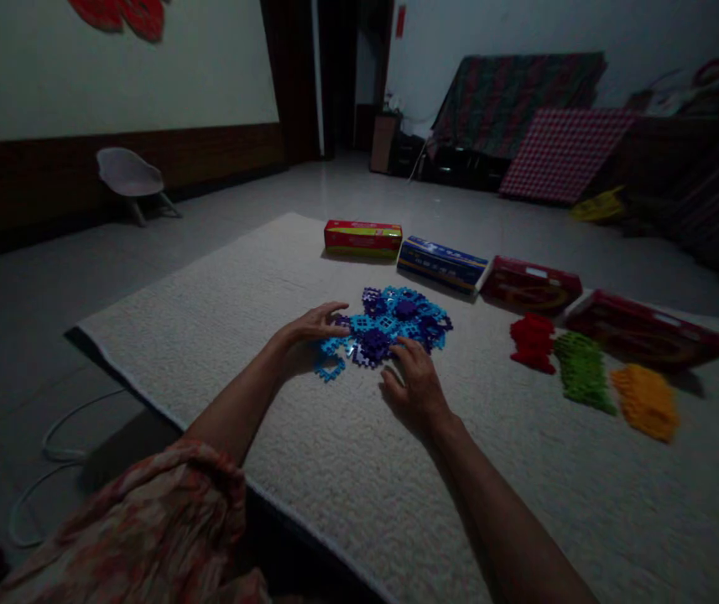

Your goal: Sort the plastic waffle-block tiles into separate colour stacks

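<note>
Well, four boxes (528, 285) stand along a fleecy mat (221, 327) (their contents are hidden). Toothed blue and purple pieces (375, 344) lie heaped before them; the right hand (419, 386) is open beside, the left hand's (309, 325) grip I cannot tell. Nearer, mat extends to its dark edge.

Pale, textured surface (208, 327) extending from centre to lower right of the frame. Centre: loose pile of blue and purple pieces (397, 323). Right: red pieces (534, 342), green pieces (584, 371) and orange pieces (647, 401), in adjacent clusters. Behind, from upper centre to right: red-and-yellow box (362, 240), blue box (442, 263), maroon box (531, 285), second maroon box (645, 330).
</note>
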Available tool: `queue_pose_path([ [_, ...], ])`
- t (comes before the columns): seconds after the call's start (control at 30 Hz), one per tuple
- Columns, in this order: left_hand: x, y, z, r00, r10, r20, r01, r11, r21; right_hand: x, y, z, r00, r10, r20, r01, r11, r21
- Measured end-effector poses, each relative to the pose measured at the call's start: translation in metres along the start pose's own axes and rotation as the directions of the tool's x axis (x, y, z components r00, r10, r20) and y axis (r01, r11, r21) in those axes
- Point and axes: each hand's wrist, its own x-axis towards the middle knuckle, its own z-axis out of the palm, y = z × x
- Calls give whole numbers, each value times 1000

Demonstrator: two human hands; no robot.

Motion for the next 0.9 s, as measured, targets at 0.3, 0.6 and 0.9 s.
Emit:
queue_pose_path([
  [0.3,-38,-16,-1,978,-5,207,-39,977,208,2,-16,29,991,125,37,-121,987,-104],
  [0.6,-12,-28,4,991,0,135,-39,958,283,4,-17,30,989,130,65,-125,989,-83],
  [0.9,7,-28,13,992,125,24,-127,973,193,3,-21,26,993,111,42,-108,992,-62],
])
